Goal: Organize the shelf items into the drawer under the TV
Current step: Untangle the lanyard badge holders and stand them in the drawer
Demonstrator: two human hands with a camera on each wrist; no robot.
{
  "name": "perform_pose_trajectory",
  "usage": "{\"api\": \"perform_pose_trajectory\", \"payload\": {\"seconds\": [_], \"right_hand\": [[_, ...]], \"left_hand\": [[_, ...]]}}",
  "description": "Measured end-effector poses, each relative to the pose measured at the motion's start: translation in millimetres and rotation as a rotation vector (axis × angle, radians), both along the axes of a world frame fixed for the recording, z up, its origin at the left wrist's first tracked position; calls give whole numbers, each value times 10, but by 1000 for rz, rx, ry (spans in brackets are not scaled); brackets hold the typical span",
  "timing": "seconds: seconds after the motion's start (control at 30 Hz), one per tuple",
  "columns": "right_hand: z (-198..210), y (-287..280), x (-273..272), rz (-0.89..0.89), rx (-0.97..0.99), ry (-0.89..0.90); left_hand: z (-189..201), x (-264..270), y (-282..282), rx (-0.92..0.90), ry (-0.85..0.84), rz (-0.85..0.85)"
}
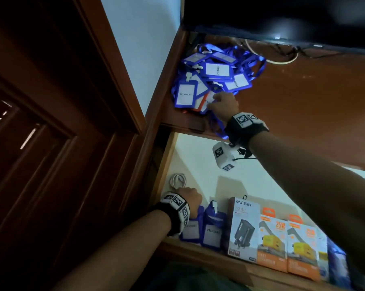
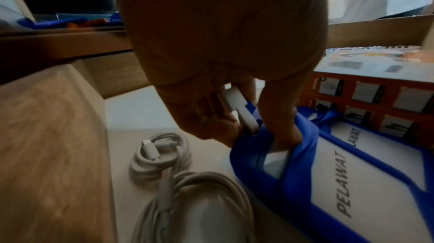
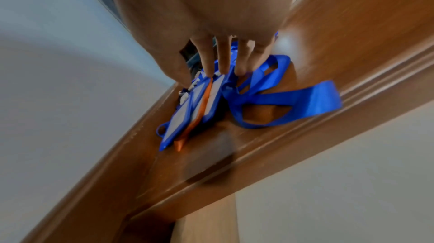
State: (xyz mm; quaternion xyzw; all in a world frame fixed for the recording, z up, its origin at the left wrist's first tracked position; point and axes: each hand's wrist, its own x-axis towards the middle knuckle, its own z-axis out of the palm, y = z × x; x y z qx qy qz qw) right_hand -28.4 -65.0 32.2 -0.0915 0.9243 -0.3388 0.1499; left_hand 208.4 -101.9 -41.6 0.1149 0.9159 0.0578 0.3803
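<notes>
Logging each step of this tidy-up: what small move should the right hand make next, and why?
Probably lift the badge holders it touches off the shelf toward the open drawer. The right hand has its fingers on the near edge of the badge pile; the left hand already grips one badge holder in the drawer.

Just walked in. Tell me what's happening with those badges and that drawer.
A person is moving blue badge holders from the shelf under the TV into the open drawer below. The right hand reaches into the tangled pile of badge holders on the shelf, fingers on one near its front edge. The left hand is down in the drawer, gripping the clip end of a blue badge holder beside coiled white cables and charger boxes.
</notes>
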Motion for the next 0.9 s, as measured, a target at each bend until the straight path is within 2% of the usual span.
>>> {"api": "perform_pose_trajectory", "payload": {"seconds": [0.13,0.3,0.43,0.53,0.63,0.7,0.77,0.83,0.9], "right_hand": [[-105,-160,-102,-33,81,53],[-169,-281,-141,-22,160,62],[-174,-279,-189,-13,171,39],[-168,-236,-188,-22,183,32],[-163,-150,-208,-81,77,-6],[-141,-72,-212,-83,23,-5],[-120,8,-216,-91,-29,18],[-84,73,-211,-112,-70,20],[-89,138,-215,-123,-82,8]], "left_hand": [[-112,-13,-49,61,6,16],[-117,-139,-214,251,-104,151],[-21,-315,-409,314,-14,293],[124,-454,-559,466,124,515],[283,-620,-656,630,450,706],[355,-767,-720,631,723,653],[381,-955,-785,583,889,535],[392,-1158,-811,465,941,484],[392,-1311,-799,382,919,474]]}}
